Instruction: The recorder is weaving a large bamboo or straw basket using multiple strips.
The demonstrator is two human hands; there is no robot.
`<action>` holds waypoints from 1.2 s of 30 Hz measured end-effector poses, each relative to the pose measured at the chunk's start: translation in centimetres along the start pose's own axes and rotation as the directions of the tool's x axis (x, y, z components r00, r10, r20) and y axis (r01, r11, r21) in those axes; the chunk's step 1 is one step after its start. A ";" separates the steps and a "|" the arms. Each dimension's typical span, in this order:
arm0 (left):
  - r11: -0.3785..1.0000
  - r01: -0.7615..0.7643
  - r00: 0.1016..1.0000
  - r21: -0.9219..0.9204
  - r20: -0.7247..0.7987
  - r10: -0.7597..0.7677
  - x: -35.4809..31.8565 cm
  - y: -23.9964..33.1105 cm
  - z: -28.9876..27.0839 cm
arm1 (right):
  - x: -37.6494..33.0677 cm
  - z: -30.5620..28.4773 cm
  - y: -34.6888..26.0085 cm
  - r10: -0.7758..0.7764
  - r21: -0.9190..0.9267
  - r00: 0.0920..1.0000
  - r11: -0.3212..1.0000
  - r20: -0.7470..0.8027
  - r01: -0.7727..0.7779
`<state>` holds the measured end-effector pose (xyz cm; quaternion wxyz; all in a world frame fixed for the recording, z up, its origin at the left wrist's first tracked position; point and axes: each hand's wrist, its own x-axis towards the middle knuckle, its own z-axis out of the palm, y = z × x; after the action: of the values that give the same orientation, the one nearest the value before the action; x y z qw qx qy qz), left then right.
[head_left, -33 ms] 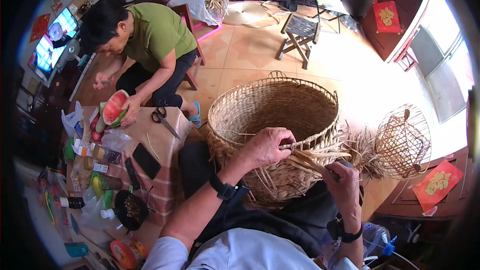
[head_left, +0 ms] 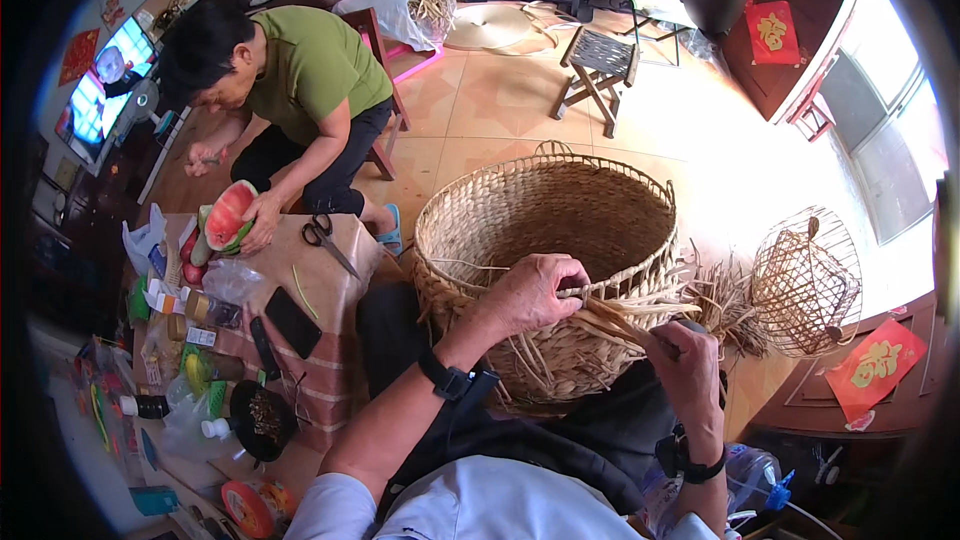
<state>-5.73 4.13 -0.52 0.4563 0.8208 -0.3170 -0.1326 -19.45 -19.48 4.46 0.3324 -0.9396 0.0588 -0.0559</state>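
Hardly anything has moved since the earlier frame: both hands, the straw strands [head_left: 622,323] and the woven straw basket [head_left: 585,198] keep their places. That basket stands upright against the sitter's lap, its mouth open upward and loose ends sticking out along the near and right side.

To work this rim well, I judge, the strands want steady, even tension, kept flat without twisting, with the left hand pinning them close to the edge so the weave cannot slacken; too sharp a tug might split a dry fibre.

The left hand [head_left: 538,292] reaches up from the lower left, wrist arched, its fingers curled over the near rim and seemingly pinching the strands there, though the thumb's contact is hidden. The right hand [head_left: 686,362] sits lower and to the right, thumb and forefinger pressed together on the strands, its other fingers folded in.
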 end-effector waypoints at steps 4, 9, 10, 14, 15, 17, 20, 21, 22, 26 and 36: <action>0.995 0.095 0.995 -0.004 0.032 -0.095 -0.2 0.1 -0.9 | 0.9 0.1 0.2 -0.132 -0.096 0.991 0.987 -0.012 0.130; 0.972 -0.090 0.971 0.215 -0.199 0.134 -1.0 -1.9 1.5 | 2.7 0.8 -1.1 -0.409 -0.320 0.911 0.858 0.042 0.401; 0.974 -0.030 0.987 0.226 -0.149 0.065 -0.1 -2.0 2.1 | 3.0 1.2 -0.6 -0.437 -0.354 0.897 0.831 0.063 0.429; 0.953 0.139 0.988 0.269 -0.098 -0.117 1.8 -1.5 4.3 | 4.2 2.1 1.9 -0.541 -0.402 0.839 0.758 0.052 0.514; 0.965 0.138 0.989 0.225 -0.083 -0.122 1.5 -1.3 4.0 | 4.6 2.6 3.3 -0.555 -0.412 0.830 0.745 0.053 0.525; 0.992 0.076 0.992 0.103 -0.104 -0.066 0.4 -1.6 3.1 | 5.0 3.0 3.3 -0.473 -0.330 0.868 0.804 0.150 0.495; 0.999 -0.029 0.990 0.043 -0.140 0.035 -0.5 -2.4 2.7 | 6.0 3.1 4.9 -0.550 -0.332 0.826 0.762 0.122 0.557; 0.998 -0.027 0.989 0.053 -0.142 0.034 -0.6 -2.7 3.1 | 6.2 3.1 4.9 -0.643 -0.366 0.763 0.697 0.060 0.617; 0.990 -0.118 0.968 0.072 -0.214 0.131 -0.7 -3.1 3.4 | 6.3 2.8 4.6 -0.617 -0.356 0.780 0.709 0.105 0.609; 0.990 0.009 0.994 -0.140 -0.106 -0.024 0.0 -0.2 1.4 | 6.1 0.8 5.8 -0.522 -0.373 0.823 0.734 0.225 0.568; 0.997 0.017 0.999 -0.075 0.037 -0.014 0.8 -1.2 1.1 | 5.3 2.3 10.7 -0.568 -0.361 0.785 0.699 0.245 0.618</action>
<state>-5.22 3.32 -2.06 0.4798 0.8030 -0.3136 -0.1629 -14.66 -27.12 -3.76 0.0879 -0.9583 -0.2559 -0.0920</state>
